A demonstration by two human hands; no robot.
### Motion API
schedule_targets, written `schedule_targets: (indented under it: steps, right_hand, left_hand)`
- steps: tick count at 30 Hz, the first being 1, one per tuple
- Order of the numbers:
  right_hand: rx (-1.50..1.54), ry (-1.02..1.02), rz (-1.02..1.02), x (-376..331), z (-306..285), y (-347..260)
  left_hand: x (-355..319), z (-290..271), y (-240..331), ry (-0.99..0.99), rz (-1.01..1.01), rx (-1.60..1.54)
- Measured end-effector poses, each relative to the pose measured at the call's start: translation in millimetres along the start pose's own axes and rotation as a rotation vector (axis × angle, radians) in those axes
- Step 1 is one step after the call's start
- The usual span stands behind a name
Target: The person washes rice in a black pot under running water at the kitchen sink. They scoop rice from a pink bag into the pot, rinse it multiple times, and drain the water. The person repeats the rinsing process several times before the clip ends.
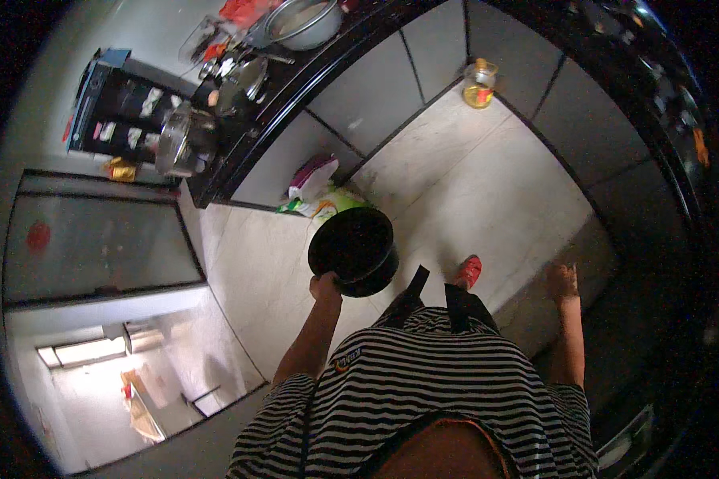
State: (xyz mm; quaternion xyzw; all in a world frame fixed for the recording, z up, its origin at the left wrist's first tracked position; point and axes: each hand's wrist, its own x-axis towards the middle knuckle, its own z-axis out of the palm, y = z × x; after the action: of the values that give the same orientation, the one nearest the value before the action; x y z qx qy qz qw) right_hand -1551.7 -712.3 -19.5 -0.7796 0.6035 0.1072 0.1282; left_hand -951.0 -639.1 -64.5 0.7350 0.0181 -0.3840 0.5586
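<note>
The left hand [325, 286] is closed on the near side of one deep black bowl [351, 254], which hangs over the floor with its mouth turned up. Across the body, the right hand [563, 281] hangs low with nothing visible in its grip; blur hides how far its fingers are spread.

Well left of the left hand, a bright doorway [204, 343] opens in the wall. The black edge of the desk [268, 120] slants from up-left of that hand to far ahead of it, with grey cabinet panels [367, 84] below. Between and ahead of both hands, the pale floor [487, 168] gives broad room, narrowing to a corner; on the right, dark cabinets [587, 136] bound it, near the right hand.

Up-left of the left hand, one shiny pot [185, 142] stands by the desk's end, and one wide grey basin [307, 25] sits farther along. At least two packets, a purple-and-white one [315, 177] and a green one [342, 199], lie just beyond the bowl. One oil bottle [479, 86] stands in the far corner. One red slipper [470, 272] shows between the hands.
</note>
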Motion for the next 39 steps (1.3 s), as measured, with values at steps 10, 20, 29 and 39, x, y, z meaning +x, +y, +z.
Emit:
schedule_targets:
  steps: [10,20,29,39]
  right_hand:
    - [0.454,0.442,-1.112,160,-130,-299]
    - [0.0,0.275,-1.084,319,-214,-303]
    - [1.118,0.299,-0.15,522,-169,-282]
    - [2.391,-0.45,0.137,695,-147,-448]
  left_hand:
    - [-48,105,23,-0.021,-0.212,-0.115]
    - [56,112,66,-0.476,0.195,0.299]
    - [83,139,156,0.113,-0.226,-0.082]
    - [33,80,34,0.571,-0.155,-0.09]
